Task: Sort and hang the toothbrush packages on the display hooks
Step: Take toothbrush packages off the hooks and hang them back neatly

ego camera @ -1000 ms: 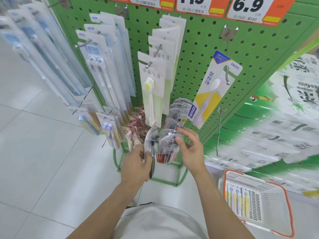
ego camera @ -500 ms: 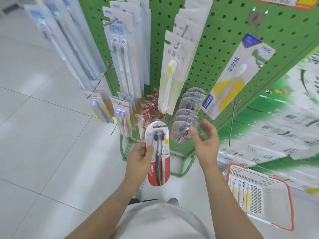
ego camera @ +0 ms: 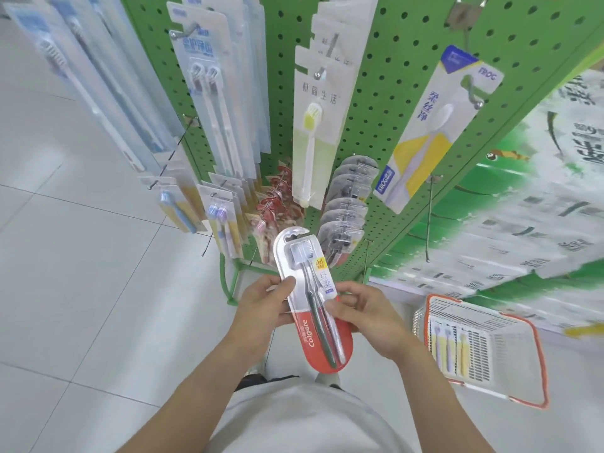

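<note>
From the head view, the left hand [ego camera: 261, 304] grips the left edge of a red-and-clear Colgate toothbrush package [ego camera: 312, 300], thumb on its front. The right hand [ego camera: 364, 312] pinches the package's right edge, so the package lies between both hands, top end tilted away toward the green pegboard [ego camera: 392, 103]. Just beyond the hands hang similar clear packages [ego camera: 346, 207]. An orange-rimmed basket [ego camera: 483, 348] sits right of the right hand.

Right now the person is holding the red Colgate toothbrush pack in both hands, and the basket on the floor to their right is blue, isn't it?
Not quite. The head view shows the basket is orange and white, not blue. The rest holds: the left hand and right hand both hold the red Colgate pack.
</note>
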{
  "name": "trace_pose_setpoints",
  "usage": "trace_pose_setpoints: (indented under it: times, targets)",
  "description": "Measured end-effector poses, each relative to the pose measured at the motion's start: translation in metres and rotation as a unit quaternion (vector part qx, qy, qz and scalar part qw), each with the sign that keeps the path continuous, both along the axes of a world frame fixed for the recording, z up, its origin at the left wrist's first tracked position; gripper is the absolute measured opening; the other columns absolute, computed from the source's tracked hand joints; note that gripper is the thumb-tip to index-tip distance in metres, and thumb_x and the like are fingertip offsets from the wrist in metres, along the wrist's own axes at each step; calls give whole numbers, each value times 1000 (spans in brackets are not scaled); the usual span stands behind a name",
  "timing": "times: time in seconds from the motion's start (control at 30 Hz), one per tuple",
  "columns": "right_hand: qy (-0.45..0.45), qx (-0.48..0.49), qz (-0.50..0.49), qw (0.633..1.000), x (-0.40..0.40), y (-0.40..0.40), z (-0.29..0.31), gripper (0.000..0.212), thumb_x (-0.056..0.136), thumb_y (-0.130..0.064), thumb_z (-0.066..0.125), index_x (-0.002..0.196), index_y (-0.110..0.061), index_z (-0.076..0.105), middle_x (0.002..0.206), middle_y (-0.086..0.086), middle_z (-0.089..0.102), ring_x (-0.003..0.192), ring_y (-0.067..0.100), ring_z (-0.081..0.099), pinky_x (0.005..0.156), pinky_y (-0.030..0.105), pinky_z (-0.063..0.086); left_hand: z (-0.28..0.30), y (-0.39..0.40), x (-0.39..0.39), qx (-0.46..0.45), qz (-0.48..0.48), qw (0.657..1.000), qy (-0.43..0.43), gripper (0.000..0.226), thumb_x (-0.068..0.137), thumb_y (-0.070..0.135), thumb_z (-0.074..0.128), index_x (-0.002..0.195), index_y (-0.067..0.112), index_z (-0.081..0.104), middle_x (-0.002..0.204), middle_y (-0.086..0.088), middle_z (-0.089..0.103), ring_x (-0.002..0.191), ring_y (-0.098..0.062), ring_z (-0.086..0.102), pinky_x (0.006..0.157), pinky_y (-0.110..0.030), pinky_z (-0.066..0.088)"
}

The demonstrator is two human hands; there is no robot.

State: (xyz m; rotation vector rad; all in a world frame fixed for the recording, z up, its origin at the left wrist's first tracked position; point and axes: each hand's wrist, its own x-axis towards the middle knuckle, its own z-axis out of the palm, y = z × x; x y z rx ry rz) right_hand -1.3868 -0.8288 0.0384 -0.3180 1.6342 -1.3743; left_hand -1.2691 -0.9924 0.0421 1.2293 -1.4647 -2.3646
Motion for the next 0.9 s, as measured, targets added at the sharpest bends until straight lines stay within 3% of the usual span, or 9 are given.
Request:
trace_pose_setpoints:
  times: [0.13,0.2,0.3,0.47,0.67,0.77,0.83,0.9]
  targets:
    - [-28,-36,15,999,1,-1,5,29,81,-25,83,108,-18,73,101,22,75,82,33,70,68,36,55,19,-14,2,-25,-52,997,56,24,100,8,54,120,8,68,111,-11,76,99,-31,73,76,-32,60]
    - [-34,-43,26,998,1,-3,6,26,82,-23,80,106,-18,72,101,21,75,82,30,68,68,34,54,28,-17,1,5,-56,994,92,29,98,10,55,124,8,66,114,-13,75,100,-30,72,81,-37,60]
    - [-41,-48,42,997,2,-6,8,33,83,-19,77,113,-9,68,102,16,76,85,25,72,71,34,57,36,-18,-1,56,-49,989,129,41,90,18,57,129,6,63,119,-18,72,100,-33,72,78,-41,62]
    - [-42,-48,87,994,-2,-2,14,37,81,-7,76,116,2,68,101,11,77,87,20,73,68,26,56,40,-16,-4,63,-29,987,148,41,90,19,56,128,8,63,119,-15,73,100,-30,72,76,-37,61]
    - [-38,-42,84,995,-7,2,18,31,81,-9,79,110,-1,72,99,10,78,83,18,74,62,24,55,39,-14,-6,26,-44,992,118,37,94,19,57,127,3,64,117,-17,73,107,-38,70,88,-44,60]
    - [-35,-48,104,993,-9,4,20,37,80,-8,81,114,-3,71,108,16,76,93,26,73,74,34,59,41,-14,-10,26,-7,993,112,30,96,16,57,121,2,66,112,-16,75,102,-34,72,86,-41,61]
    - [-19,-53,126,990,-10,4,21,42,76,-8,84,116,-5,72,113,19,74,100,31,72,88,43,59,42,-13,-13,53,16,992,116,37,89,23,61,119,3,67,112,-15,75,101,-31,73,84,-37,62]
    - [-9,-56,125,991,-11,5,23,43,75,-11,84,115,-6,73,113,19,74,101,30,72,93,45,57,42,-12,-13,58,9,992,113,40,85,27,62,119,5,67,112,-13,75,101,-30,73,82,-35,62]
